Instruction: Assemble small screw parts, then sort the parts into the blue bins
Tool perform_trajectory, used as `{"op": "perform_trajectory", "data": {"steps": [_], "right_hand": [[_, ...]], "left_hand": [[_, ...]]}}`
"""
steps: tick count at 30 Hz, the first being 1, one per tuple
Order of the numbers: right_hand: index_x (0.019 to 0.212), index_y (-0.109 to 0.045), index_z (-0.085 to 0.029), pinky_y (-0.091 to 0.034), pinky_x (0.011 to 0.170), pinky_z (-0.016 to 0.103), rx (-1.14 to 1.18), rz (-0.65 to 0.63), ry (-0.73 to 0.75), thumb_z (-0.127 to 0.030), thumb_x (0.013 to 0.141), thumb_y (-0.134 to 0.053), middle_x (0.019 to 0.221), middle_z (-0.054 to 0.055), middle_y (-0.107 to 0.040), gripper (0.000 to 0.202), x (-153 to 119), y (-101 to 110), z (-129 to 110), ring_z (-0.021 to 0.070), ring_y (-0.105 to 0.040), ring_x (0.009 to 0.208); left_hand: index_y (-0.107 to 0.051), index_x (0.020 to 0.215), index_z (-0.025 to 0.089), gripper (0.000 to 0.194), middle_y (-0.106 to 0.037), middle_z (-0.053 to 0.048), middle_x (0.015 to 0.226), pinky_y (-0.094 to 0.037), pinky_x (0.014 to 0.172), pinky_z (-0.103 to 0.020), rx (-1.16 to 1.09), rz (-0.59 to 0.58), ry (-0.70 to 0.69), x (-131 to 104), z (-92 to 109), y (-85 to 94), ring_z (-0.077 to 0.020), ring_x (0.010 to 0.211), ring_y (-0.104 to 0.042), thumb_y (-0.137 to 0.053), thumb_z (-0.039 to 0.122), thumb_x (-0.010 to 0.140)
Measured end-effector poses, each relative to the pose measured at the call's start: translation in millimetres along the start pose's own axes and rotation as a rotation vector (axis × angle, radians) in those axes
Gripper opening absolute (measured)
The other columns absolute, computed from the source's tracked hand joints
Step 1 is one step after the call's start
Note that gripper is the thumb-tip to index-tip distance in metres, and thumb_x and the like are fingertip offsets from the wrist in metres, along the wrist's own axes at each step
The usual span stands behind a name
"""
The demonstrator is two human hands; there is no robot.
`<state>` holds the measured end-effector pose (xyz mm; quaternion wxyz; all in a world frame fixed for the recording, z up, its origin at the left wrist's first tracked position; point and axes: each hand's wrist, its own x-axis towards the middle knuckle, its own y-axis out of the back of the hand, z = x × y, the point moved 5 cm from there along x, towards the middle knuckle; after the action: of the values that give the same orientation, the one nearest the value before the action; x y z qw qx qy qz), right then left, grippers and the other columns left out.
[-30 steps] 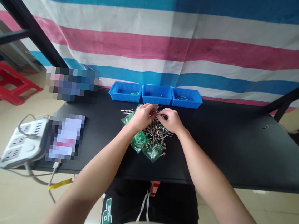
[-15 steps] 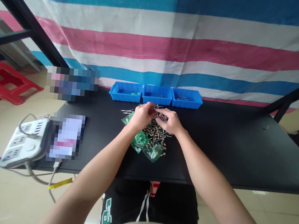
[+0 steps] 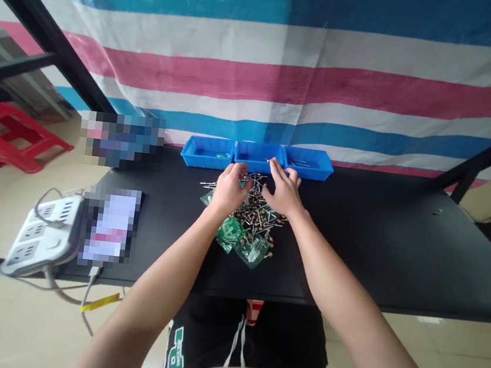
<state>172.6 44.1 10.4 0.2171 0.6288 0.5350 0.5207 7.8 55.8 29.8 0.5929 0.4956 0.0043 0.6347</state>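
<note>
A heap of small brass-coloured pieces and thin silver pins (image 3: 256, 216) lies on the black table. My left hand (image 3: 229, 189) is over the heap's left side, fingers curved and thumb apart, with nothing visible in it. Stretched toward the middle blue bin (image 3: 248, 163) is my right hand (image 3: 283, 191), fingers spread and fingertips near the bin's front rim. The middle bin's contents are mostly hidden by that hand. Green plastic bags (image 3: 230, 231) lie at the heap's left and near sides, and a clear greenish packet (image 3: 253, 252) of small pale pieces is nearest me.
The left blue bin (image 3: 206, 159) holds a small greenish item; thin pins lie in the right blue bin (image 3: 318, 171). A white power strip (image 3: 45, 232) with cables sits on the table's left, near a blurred flat item (image 3: 110, 225). A red stool (image 3: 7, 136) stands left on the floor.
My hands, which were together over the heap, have moved apart. The right one has reached forward to the middle bin and its fingers have spread; the left has drawn slightly left.
</note>
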Motion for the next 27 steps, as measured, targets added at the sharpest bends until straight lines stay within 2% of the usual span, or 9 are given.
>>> {"op": "perform_trajectory", "data": {"steps": [3, 10, 13, 16, 18, 21, 24, 27], "right_hand": [[0.154, -0.023, -0.019, -0.038, 0.092, 0.059, -0.071, -0.011, -0.064, -0.036, 0.083, -0.053, 0.16, 0.007, -0.024, 0.079, 3, -2, 3, 0.0403, -0.036, 0.119], [0.149, -0.032, -0.021, -0.038, 0.09, 0.061, -0.073, 0.015, -0.095, -0.049, 0.084, -0.054, 0.158, 0.012, -0.029, 0.074, 5, -10, 13, 0.0423, -0.036, 0.119], [0.146, -0.037, -0.02, -0.038, 0.092, 0.061, -0.059, 0.05, -0.087, -0.05, 0.085, -0.053, 0.156, 0.013, -0.031, 0.07, 3, -7, 12, 0.0416, -0.037, 0.118], [0.139, -0.047, -0.016, -0.037, 0.097, 0.058, -0.02, 0.132, -0.057, -0.045, 0.087, -0.051, 0.149, 0.016, -0.042, 0.059, 1, 3, 9, 0.0391, -0.039, 0.118], [0.129, -0.056, -0.013, -0.038, 0.099, 0.052, 0.013, 0.155, -0.034, -0.04, 0.087, -0.051, 0.133, 0.018, -0.054, 0.05, -1, 9, 8, 0.036, -0.044, 0.116], [0.117, -0.063, -0.013, -0.045, 0.092, 0.041, 0.05, 0.061, -0.024, -0.036, 0.087, -0.053, 0.112, 0.016, -0.061, 0.039, -3, 9, 6, 0.0301, -0.055, 0.105], [0.113, -0.065, -0.018, -0.049, 0.077, 0.035, 0.021, -0.082, -0.051, -0.041, 0.085, -0.058, 0.107, 0.012, -0.062, 0.037, -5, 2, 6, 0.0257, -0.061, 0.092], [0.109, -0.068, -0.023, -0.047, 0.069, 0.031, -0.021, -0.171, -0.059, -0.045, 0.085, -0.059, 0.102, 0.009, -0.063, 0.034, -7, -4, 6, 0.0223, -0.062, 0.085]], "left_hand": [[-0.058, 0.102, 0.018, 0.023, -0.065, -0.007, 0.095, -0.052, 0.074, -0.031, 0.017, -0.031, 0.008, 0, 0, -1.0, -0.0162, 0.078, -0.061, -0.064, 0.017, 0.08], [-0.06, 0.098, 0.018, 0.017, -0.064, -0.006, 0.094, -0.051, 0.074, -0.032, 0.04, -0.093, 0.024, 0, 4, 0.0, -0.0172, 0.077, -0.061, -0.062, 0.018, 0.081], [-0.06, 0.097, 0.018, 0.016, -0.064, -0.007, 0.094, -0.052, 0.076, -0.032, 0.041, -0.113, 0.041, 0, 4, -0.2, -0.0179, 0.08, -0.062, -0.062, 0.018, 0.081], [-0.061, 0.097, 0.017, 0.015, -0.065, -0.007, 0.094, -0.052, 0.077, -0.033, 0.048, -0.143, 0.059, -1, 4, -0.7, -0.0188, 0.08, -0.062, -0.062, 0.019, 0.082], [-0.062, 0.096, 0.017, 0.014, -0.065, -0.007, 0.093, -0.052, 0.076, -0.034, 0.058, -0.171, 0.071, -1, 4, -1.3, -0.0189, 0.078, -0.062, -0.062, 0.02, 0.082], [-0.063, 0.093, 0.017, 0.013, -0.064, -0.006, 0.089, -0.051, 0.075, -0.033, 0.08, -0.2, 0.079, -1, 5, -2.0, -0.0186, 0.076, -0.062, -0.062, 0.02, 0.081], [-0.064, 0.092, 0.017, 0.012, -0.064, -0.006, 0.086, -0.05, 0.073, -0.033, 0.102, -0.224, 0.081, -1, 4, -3.2, -0.0194, 0.075, -0.061, -0.063, 0.022, 0.081], [-0.065, 0.09, 0.018, 0.012, -0.063, -0.006, 0.085, -0.05, 0.072, -0.033, 0.109, -0.236, 0.073, -1, 4, -4.5, -0.0195, 0.073, -0.06, -0.062, 0.025, 0.081]]}}
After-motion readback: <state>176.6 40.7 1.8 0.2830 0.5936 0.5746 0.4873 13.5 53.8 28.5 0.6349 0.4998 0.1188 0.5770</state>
